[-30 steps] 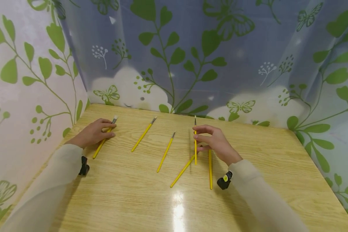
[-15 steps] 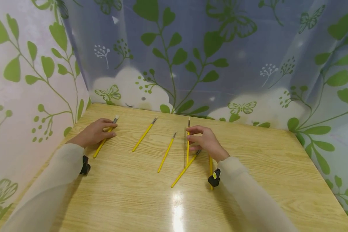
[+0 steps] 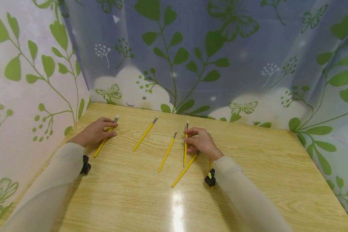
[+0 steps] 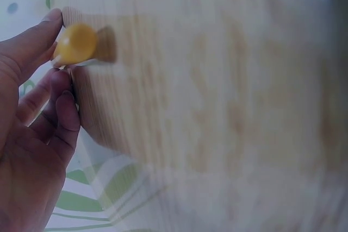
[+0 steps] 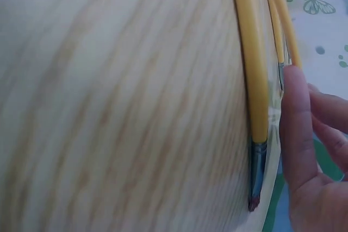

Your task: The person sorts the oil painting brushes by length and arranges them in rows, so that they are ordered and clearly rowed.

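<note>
On the wood-grain worktop (image 3: pixel 243 196), six yellow brushes, bristle ends all toward the back cloth. Left hand (image 3: pixel 96 131) at the left side, thumb and fingers around left brush (image 3: pixel 100 148), pinching it below the metal collar; pale bristles stick out past the index finger, handle runs back toward the wrist. Left wrist view: handle end close to lens, between thumb and bent fingers.

Right hand (image 3: pixel 201 141) right of centre, thumb and fingertips pinching held brush (image 3: pixel 186 148) on the upper handle. Bristles poke out above the fingers, lower end near the worktop; contact there, can't tell.

Second brush (image 3: pixel 145 134) lies slanted between the hands, touching neither. Third brush (image 3: pixel 167 152) lies next to it, nearer the person, just left of held brush. Angled brush (image 3: pixel 183 172) lies at a steeper slant, its collar close by the right hand, handle toward the person. Last brush (image 3: pixel 211 164) is mostly hidden behind the right sleeve (image 3: pixel 243 190) and black wrist camera (image 3: pixel 210 178).

Left sleeve (image 3: pixel 49 183) pale too, with another camera (image 3: pixel 85 165). Back cloth (image 3: pixel 185 19): blue-grey, green leaves, butterflies. Glare patch on the worktop, front middle.
</note>
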The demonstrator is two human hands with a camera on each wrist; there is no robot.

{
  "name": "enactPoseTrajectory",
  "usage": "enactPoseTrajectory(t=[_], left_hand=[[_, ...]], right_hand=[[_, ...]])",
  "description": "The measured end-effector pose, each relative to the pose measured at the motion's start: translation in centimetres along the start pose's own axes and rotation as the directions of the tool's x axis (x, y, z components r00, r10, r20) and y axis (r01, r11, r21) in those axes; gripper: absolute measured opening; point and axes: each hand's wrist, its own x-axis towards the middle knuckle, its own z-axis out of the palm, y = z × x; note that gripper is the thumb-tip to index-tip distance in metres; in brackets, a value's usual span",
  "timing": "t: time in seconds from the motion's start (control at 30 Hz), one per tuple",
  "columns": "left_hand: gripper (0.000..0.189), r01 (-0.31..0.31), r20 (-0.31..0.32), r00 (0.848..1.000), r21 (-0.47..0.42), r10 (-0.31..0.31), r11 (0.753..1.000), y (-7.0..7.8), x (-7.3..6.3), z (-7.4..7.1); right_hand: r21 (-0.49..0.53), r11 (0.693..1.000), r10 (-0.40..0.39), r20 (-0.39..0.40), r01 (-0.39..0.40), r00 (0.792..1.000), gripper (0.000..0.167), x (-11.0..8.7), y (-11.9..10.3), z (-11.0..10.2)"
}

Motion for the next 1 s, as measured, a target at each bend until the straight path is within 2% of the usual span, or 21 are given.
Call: enactPoseTrajectory(t=[0.37, 0.8, 1.0], left_hand=[[0.059, -0.004, 0.002, 1.000, -0.004, 0.004, 1.000, -0.2, 0.0, 0.1], [0.059, -0.010, 0.012, 1.000, -0.007, 0.010, 1.000, 0.2, -0.3, -0.1], [0.059, -0.008, 0.011, 1.000, -0.007, 0.008, 1.000, 0.0, -0.1, 0.0]], right_hand=[[-0.125, 0.992, 0.021, 0.008, -0.020, 1.000, 0.038, 0.4, 0.5, 0.8], [-0.159, 0.987, 0.013, 0.005, -0.012, 1.000, 0.036, 0.2, 0.3, 1.2], [-0.155, 0.988, 0.009, 0.002, -0.008, 1.000, 0.034, 0.2, 0.2, 1.1]])
